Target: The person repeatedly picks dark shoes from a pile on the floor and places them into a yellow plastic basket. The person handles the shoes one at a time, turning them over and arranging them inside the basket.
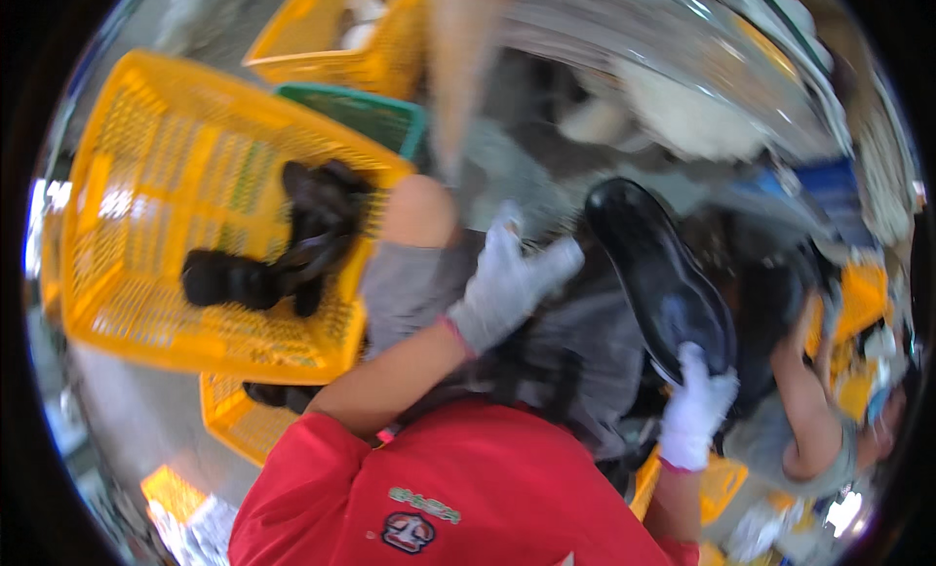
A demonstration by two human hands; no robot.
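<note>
The black shoe [661,273] is held up in the air, right of centre, its glossy sole side turned toward the camera. Its long axis runs on a slant: one rounded end points up and to the left, the other down and to the right.

The right hand [694,410], in a white glove, is closed around the lower right end of the shoe, fingers wrapped over its edge. The left hand [507,278], also gloved in white, is just left of the shoe's upper end; its fingers are spread and partly curled, and it rests against grey cloth [409,283]. Whether a fingertip touches the shoe cannot be told because of blur.

Well to the left of the shoe stands a large yellow plastic basket [146,195] with a mesh wall, holding several black shoes [283,254]. A green basket [375,113] lies between the yellow basket and the shoe, higher up, and a second yellow basket [336,39] sits above that. A smaller yellow basket [239,420] lies below the large one. Below the shoe is the person's red shirt [468,498], bearing a small round badge. To the right of the shoe another person's bare arm [804,400] is bent beside yellow objects.
</note>
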